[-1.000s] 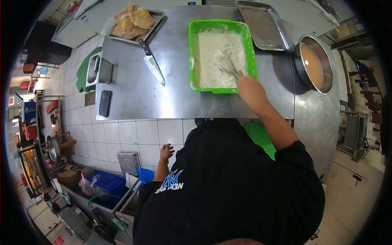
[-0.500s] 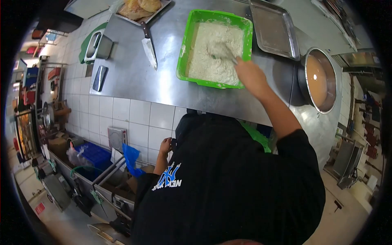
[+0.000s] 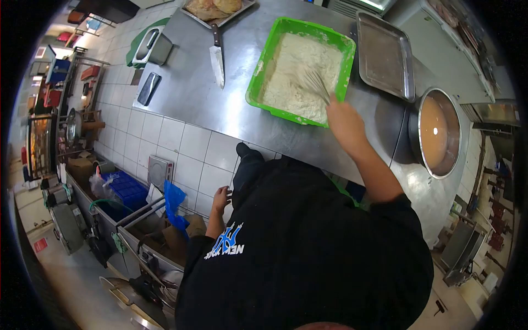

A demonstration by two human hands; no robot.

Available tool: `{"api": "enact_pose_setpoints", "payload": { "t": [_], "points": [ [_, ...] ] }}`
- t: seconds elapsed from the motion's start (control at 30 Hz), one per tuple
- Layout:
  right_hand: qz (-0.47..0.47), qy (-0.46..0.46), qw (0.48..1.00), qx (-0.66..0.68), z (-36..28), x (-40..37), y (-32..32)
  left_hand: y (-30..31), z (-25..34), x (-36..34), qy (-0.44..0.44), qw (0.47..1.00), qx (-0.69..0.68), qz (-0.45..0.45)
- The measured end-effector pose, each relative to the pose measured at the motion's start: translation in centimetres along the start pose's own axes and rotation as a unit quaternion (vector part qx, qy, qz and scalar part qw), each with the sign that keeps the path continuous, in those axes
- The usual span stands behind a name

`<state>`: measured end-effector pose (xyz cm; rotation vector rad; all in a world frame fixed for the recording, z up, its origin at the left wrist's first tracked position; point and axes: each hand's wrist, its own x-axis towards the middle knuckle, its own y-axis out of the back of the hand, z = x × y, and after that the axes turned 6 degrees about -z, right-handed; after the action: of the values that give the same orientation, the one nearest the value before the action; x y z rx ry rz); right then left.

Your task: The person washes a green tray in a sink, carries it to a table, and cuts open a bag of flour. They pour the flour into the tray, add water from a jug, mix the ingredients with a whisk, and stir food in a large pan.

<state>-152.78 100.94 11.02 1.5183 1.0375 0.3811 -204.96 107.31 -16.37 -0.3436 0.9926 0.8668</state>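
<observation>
The person's right hand (image 3: 344, 118) is closing around the handle of a wire whisk (image 3: 314, 83), fingers curled tight so that the handle itself is mostly hidden, and the hand is hovering just at the near right corner of a green plastic tub (image 3: 257, 83). The whisk's wire head is dipping into the white floury mix (image 3: 297, 71) that is filling the tub, toward the tub's right half. The tub is sitting slightly askew on a steel counter (image 3: 220, 110), near the counter's front edge. The left hand (image 3: 221, 198) is hanging well below and to the left of the tub, in front of the tiled counter face, with its fingers loosely spread and gripping nothing. Left of the tub, 1 kitchen knife (image 3: 217, 56) is lying flat with its blade pointing toward the counter's front edge, and further left of the tub a dark phone (image 3: 148, 89) is lying near the counter's corner. Beyond the knife, up and left of the tub, a small steel container (image 3: 155, 47) is resting on its side. Just right of the tub, 1 shallow steel tray (image 3: 385, 55) is lying flat, and lower right of the tub a round steel bowl (image 3: 434, 132) is holding an orange-brown liquid. Above the tub's left corner, a tray of breaded pieces (image 3: 214, 6) is showing at the frame's top edge.
</observation>
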Motion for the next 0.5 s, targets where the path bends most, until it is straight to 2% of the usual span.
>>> {"api": "enact_pose_setpoints", "payload": {
  "t": [0.1,0.13,0.27,0.3,0.37,0.4,0.43,0.5],
  "points": [
    [-0.066,-0.001,0.994,-0.087,-1.5,-2.6,0.0,-0.5,1.5,-0.1,0.012,0.993,-0.1,0.067],
    [-0.051,0.011,0.996,-0.071,-1.7,-1.9,-0.2,-0.7,1.6,-0.2,0.016,0.992,-0.106,0.062],
    [0.011,0.038,0.999,-0.031,0.5,3.4,-0.6,-0.9,0.0,0.0,0.07,0.997,-0.032,-0.004],
    [0.028,0.038,0.999,-0.023,1.2,4.1,-0.8,-0.9,-0.1,-0.3,0.063,0.997,-0.037,0.008],
    [-0.017,0.009,0.999,-0.044,0.5,1.4,0.6,-1.1,-1.2,-0.6,0.046,0.997,-0.048,0.028],
    [-0.043,-0.007,0.998,-0.055,0.3,-0.1,1.0,-1.0,-2.4,-0.4,0.005,1.0,0.004,0.02],
    [-0.048,0.016,0.997,-0.056,-0.2,-0.9,0.7,-0.9,-3.7,-0.2,-0.037,0.998,0.056,0.016],
    [-0.059,0.058,0.995,-0.054,-1.8,-1.7,-0.2,-1.4,-2.9,-1.0,0.026,0.997,0.065,-0.012]
  ]
}}
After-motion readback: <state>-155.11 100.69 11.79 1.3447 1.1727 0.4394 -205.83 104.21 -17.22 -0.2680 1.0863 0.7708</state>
